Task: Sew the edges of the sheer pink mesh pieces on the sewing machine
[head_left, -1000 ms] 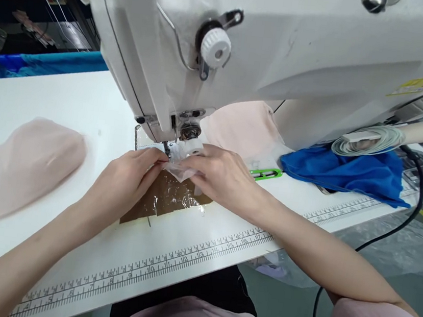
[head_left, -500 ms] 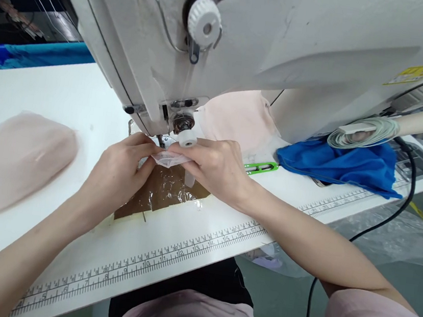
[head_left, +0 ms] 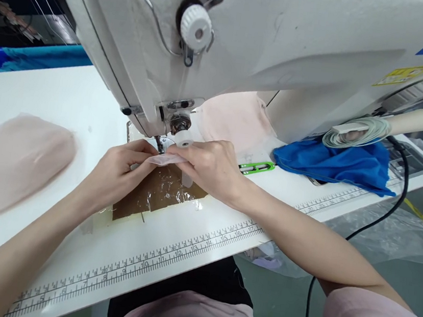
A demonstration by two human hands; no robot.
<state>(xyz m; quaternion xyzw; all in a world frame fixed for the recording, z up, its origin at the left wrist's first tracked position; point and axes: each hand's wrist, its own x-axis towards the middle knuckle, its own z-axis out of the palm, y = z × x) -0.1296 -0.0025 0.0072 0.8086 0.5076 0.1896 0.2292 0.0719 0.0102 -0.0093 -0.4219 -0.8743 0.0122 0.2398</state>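
Observation:
Just in front of the needle of the sewing machine [head_left: 248,45], a small piece of sheer pale pink fabric [head_left: 165,159] is stretched between my two hands. My left hand [head_left: 123,171] pinches its left end, thumb and forefinger close to the presser foot [head_left: 160,144]. My right hand [head_left: 210,167] has the right end between thumb and fingers, beside the machine's white knob [head_left: 183,138]. Below the hands lies a brown taped patch [head_left: 160,196] on the white table. My right fingers partly cover the fabric and the spot beneath the needle.
Sheer pink fabric [head_left: 21,166] lies at the left, and more pink fabric [head_left: 235,120] sits behind the needle. To the right are a green thread snipper [head_left: 257,167], a blue cloth [head_left: 338,164] and a black cable [head_left: 404,187]. A printed ruler [head_left: 144,266] runs along the front edge.
My left hand's fingers have straightened and shifted slightly, and the fabric between the hands lies flatter. My right hand keeps its grip. The view has shifted a little.

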